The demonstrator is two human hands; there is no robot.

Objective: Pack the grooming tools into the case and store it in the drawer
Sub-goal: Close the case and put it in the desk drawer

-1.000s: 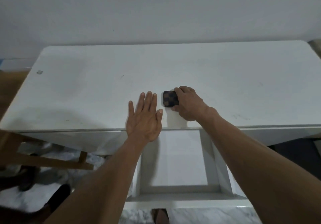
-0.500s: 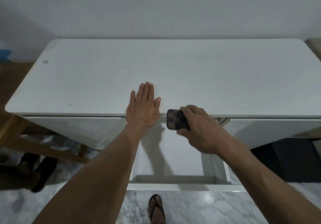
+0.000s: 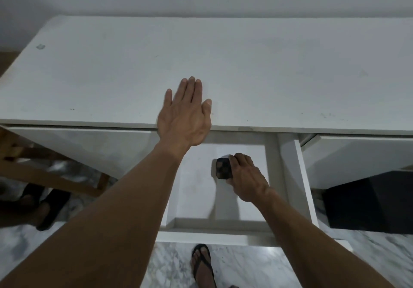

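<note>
left hand (image 3: 184, 118): flat on desk (image 3: 268, 68) front edge, fingers together, gripping nothing | right hand (image 3: 245, 176): fingers clamped on case (image 3: 223, 168) | case: low inside open drawer (image 3: 288, 176), toward right wall

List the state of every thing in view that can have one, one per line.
drawer: pulled open, bare apart from the case
case: closed, low inside the drawer, gripped by the right hand
right hand: fingers closed on the case
left hand: open, flat on the table edge
table: top bare
sandal: worn on a foot
</note>
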